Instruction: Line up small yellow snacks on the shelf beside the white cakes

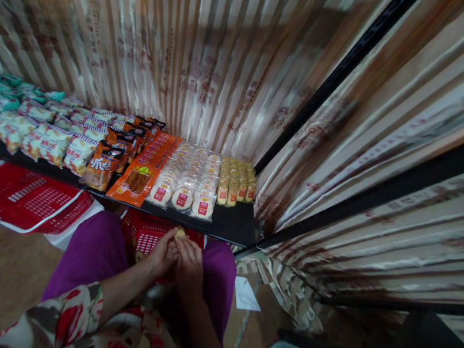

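Observation:
My left hand [162,255] and my right hand [189,261] meet in front of my purple-clad knees, fingers pinched together on a small pale yellow snack packet [180,235]. They hover just below the front edge of a low black shelf [233,226]. On the shelf, nearest my hands, lie rows of round white cakes in clear wrappers [187,182], small yellow packets [237,183] to their right, and orange flat packs [145,170] to their left.
More snack bags [45,137] in white, orange and teal fill the shelf's left part. Red plastic baskets [23,198] lie below the shelf at left, another under my hands. Striped paper lines the walls. A black frame [338,73] runs diagonally at right.

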A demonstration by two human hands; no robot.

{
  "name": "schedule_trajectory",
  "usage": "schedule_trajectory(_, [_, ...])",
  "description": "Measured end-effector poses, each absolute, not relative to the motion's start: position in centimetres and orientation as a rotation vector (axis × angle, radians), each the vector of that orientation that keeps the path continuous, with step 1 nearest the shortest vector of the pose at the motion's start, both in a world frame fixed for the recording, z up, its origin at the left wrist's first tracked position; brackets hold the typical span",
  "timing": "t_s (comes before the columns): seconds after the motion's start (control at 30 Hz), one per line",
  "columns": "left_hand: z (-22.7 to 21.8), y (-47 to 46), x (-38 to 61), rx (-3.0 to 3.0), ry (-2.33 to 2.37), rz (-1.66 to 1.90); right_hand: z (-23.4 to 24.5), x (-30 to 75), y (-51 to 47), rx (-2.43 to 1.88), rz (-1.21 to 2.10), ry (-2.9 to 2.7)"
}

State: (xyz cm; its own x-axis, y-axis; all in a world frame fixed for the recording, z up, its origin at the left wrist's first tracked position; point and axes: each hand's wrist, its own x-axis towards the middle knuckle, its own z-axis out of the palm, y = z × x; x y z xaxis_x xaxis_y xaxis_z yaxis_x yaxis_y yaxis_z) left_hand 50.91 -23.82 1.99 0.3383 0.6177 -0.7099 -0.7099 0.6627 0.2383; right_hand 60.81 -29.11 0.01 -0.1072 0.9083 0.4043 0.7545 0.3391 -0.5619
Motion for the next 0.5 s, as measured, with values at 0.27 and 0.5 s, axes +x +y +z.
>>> schedule_trajectory(0.27, [3.5, -23.9, 52.7, -0.102, 0.771, 0.915, 1.0, 62.9, -29.9, -1.401, 0.138, -1.822])
schedule_trajectory(0.5, [5.0, -24.0, 54.3, -0.068, 0.686, 0.936, 0.9, 65.0, -30.0, -1.543, -0.003, -1.625])
